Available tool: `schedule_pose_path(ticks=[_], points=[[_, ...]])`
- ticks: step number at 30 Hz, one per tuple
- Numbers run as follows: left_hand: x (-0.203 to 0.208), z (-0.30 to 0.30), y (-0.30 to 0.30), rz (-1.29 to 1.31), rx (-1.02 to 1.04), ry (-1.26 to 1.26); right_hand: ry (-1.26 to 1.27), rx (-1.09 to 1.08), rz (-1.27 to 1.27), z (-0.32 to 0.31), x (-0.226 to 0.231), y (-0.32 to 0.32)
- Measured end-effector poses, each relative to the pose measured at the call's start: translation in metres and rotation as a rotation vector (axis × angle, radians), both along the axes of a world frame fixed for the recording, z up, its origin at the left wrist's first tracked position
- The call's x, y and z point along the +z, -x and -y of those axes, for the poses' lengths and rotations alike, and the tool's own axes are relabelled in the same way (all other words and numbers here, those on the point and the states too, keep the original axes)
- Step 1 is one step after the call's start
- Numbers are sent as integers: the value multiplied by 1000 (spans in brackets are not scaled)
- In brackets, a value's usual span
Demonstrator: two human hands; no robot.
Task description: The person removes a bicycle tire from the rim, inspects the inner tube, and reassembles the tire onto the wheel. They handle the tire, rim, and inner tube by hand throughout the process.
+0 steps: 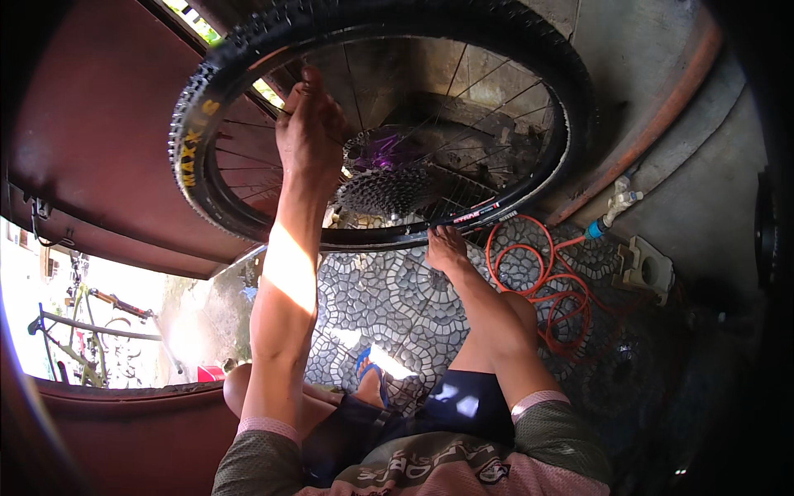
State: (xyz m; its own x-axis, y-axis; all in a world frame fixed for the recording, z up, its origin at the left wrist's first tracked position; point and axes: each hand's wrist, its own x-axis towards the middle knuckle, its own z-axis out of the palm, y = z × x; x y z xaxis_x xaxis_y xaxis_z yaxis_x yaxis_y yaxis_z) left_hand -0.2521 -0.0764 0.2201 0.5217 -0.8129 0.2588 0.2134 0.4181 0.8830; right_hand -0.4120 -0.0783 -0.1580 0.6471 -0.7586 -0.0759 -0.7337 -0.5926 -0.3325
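Note:
A bicycle wheel (pixel 579 99) with a knobby black tyre, thin spokes and a black rim is tilted up in front of me. At its middle sit a dark toothed cassette (pixel 385 192) and a purple hub (pixel 382 153). My left hand (pixel 313 128) is curled closed in front of the spokes, inside the rim's upper left; what its fingers hold, if anything, is hidden. Down at the near edge of the wheel, my right hand (pixel 447 246) grips the rim and tyre, its fingers partly out of sight.
Coiled orange hose (pixel 546 285) lies on the pebble-patterned floor (pixel 364 289) at the right, joined to a tap (pixel 620 198) by a blue connector. A reddish panel (pixel 107 124) stands on the left. A green bicycle frame (pixel 83 347) shows beyond the opening.

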Motion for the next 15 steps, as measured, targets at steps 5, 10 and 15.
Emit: schedule_pose_path(ticks=[5,10,15], points=[[43,-15,9,117,98,71,113,1,213,-9,13,-57],[44,-26,-22,159,378,30,-36,-49,287,-36,25,-84],[21,-28,-50,15,440,-41,-13,-4,288,-61,-7,-76]])
